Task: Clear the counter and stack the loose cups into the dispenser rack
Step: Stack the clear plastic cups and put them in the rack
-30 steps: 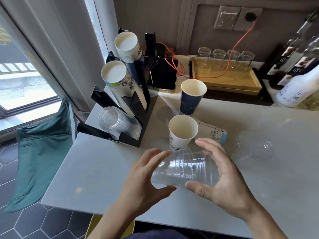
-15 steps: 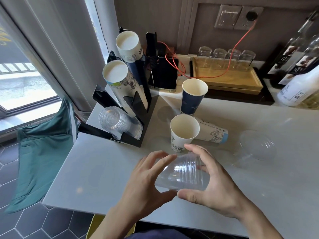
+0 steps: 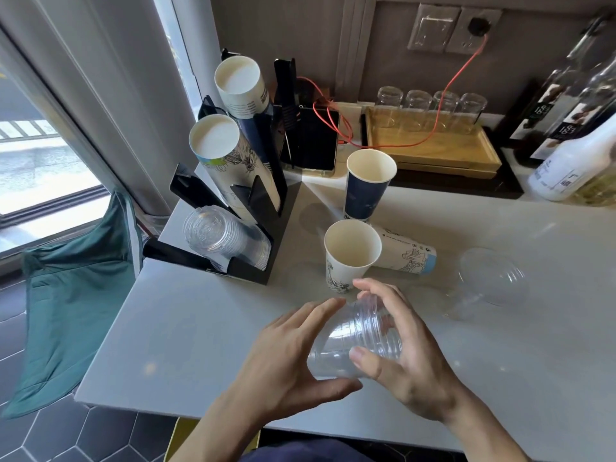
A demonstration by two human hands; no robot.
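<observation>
Both hands hold a nested stack of clear plastic cups [image 3: 346,341] on its side above the counter's near edge. My left hand [image 3: 286,358] cups the base end; my right hand [image 3: 410,355] wraps the rim end. The black dispenser rack [image 3: 263,208] stands at the counter's left, holding two slanted stacks of paper cups [image 3: 230,151] and a row of clear cups [image 3: 216,235]. Loose on the counter: a white paper cup [image 3: 350,255] upright, a navy paper cup [image 3: 366,185] upright behind it, a printed paper cup [image 3: 406,255] lying down, and a clear cup [image 3: 490,278] on its side at right.
A wooden tray [image 3: 440,151] with several upturned glasses sits at the back. A phone [image 3: 310,138] on an orange cable leans beside the rack. Bottles [image 3: 573,161] crowd the right rear. A green cloth [image 3: 73,295] hangs off the counter's left.
The clear cups between my hands have slid together into a shorter stack, and both hands have drawn slightly closer and toward me.
</observation>
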